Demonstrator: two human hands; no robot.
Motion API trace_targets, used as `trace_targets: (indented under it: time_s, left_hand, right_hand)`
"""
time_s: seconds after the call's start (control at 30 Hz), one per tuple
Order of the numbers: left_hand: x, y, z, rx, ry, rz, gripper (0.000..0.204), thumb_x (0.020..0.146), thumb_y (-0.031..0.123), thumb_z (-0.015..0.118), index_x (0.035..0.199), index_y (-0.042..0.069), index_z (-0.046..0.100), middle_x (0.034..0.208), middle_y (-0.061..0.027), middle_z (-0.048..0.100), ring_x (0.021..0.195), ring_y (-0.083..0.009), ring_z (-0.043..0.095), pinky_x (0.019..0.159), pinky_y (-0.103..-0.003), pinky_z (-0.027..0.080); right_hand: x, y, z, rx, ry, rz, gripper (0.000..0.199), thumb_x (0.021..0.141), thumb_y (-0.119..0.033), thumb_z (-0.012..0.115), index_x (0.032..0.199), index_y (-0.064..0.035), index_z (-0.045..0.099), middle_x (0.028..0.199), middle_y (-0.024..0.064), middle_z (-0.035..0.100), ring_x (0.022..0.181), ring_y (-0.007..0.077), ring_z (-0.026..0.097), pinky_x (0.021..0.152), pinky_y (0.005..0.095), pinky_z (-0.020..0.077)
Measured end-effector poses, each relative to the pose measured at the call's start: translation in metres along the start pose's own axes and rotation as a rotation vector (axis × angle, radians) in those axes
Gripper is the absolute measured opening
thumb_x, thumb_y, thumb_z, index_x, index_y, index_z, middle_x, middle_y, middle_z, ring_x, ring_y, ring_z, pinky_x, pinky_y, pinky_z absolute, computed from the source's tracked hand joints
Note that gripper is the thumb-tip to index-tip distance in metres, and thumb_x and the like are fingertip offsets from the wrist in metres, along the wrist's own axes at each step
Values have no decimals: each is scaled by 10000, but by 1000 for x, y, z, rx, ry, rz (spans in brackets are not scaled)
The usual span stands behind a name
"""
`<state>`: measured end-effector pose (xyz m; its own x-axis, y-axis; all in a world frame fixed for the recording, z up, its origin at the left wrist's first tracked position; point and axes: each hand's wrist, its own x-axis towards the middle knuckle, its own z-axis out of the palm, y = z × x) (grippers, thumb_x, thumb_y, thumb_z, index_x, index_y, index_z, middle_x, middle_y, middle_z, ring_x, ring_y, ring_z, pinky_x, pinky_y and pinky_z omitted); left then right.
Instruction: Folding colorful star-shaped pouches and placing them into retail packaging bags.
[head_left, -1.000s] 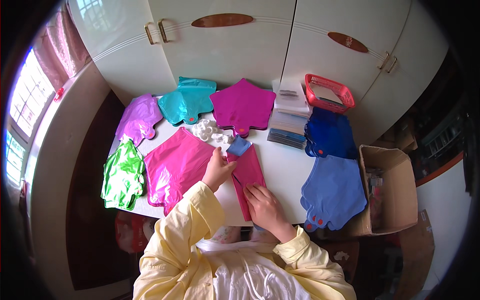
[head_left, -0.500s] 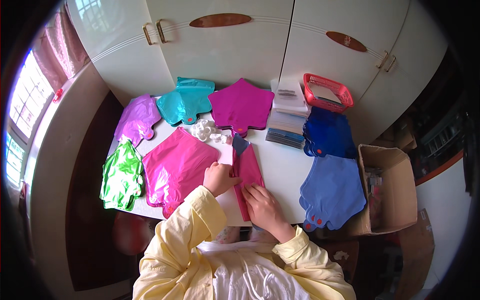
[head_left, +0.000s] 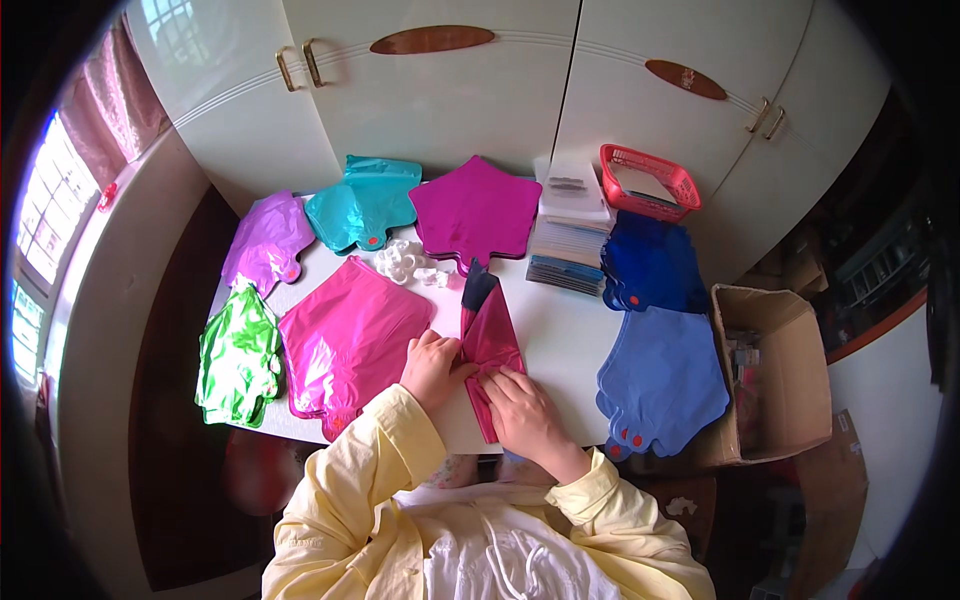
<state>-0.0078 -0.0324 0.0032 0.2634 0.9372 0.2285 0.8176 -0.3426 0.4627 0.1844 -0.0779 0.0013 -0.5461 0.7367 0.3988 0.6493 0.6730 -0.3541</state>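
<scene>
Foil balloon (head_left: 494,335), pink and deflated by its look, lies folded into a narrow wedge on the white table (head_left: 570,350), its lower end near the front edge. From my remote station I note a dark-blue piece (head_left: 480,290) at its far end; I cannot tell whether that is a separate card.

Right hand (head_left: 525,412): palm down, fingers extended together over the lower foil. I judge that it acts as a weight, holding the slick material flat. Left hand (head_left: 430,368): fingers curled, thumb toward the fold's left edge. I cannot tell whether it pinches the foil; I judge that it guides that edge.

Just left lies a pink foil stack (head_left: 355,335), placed, I judge, for easy reach. Beyond sit a white bundle (head_left: 402,262) and a magenta star-shaped stack (head_left: 478,210). Teal (head_left: 362,200), purple (head_left: 265,240) and green stacks (head_left: 238,355) line the left; navy (head_left: 655,260) and light-blue stacks (head_left: 665,375) line the right. I judge that this ring sorts colours and leaves working room for 2 hands. Flat packets (head_left: 570,240), a red basket (head_left: 655,208) and a cardboard box (head_left: 803,385) complete the right side.
</scene>
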Motion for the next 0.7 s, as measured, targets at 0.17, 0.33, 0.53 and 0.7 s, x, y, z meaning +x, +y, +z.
trace_targets:
  time_s: [0.17, 0.33, 0.53, 0.7]
  left_hand:
    - [-2, 1, -2, 5, -14, 11, 250, 725, 272, 708, 752, 58, 583, 766, -55, 599, 873, -267, 521, 766, -405, 378]
    - [-2, -3, 1, 24, -26, 41, 251, 730, 268, 702, 751, 57, 569, 759, -57, 578, 871, -268, 510, 755, -409, 374]
    - [-6, -5, 7, 70, 50, 133, 233, 734, 262, 697, 764, 66, 575, 761, -44, 576, 858, -250, 520, 740, -387, 376]
    - [-7, 0, 4, 149, 75, 196, 222, 729, 255, 698, 768, 74, 574, 768, -35, 577, 848, -235, 523, 738, -372, 377]
  right_hand:
    - [1, -1, -2, -7, -23, 4, 414, 799, -105, 531, 1201, -11, 555, 1203, 126, 557, 1135, 274, 496, 964, 371, 417]
    - [1, -1, 0, -6, -8, 6, 395, 794, -112, 545, 1177, -16, 557, 1201, 147, 529, 1132, 292, 492, 967, 392, 412]
    - [0, -3, -1, -25, 39, 52, 367, 798, -125, 557, 1152, -26, 558, 1168, 168, 515, 1116, 325, 491, 956, 412, 417]
    - [-2, -5, -1, -69, 48, 96, 369, 797, -154, 568, 1153, -54, 564, 1175, 196, 499, 1104, 360, 484, 948, 437, 414]
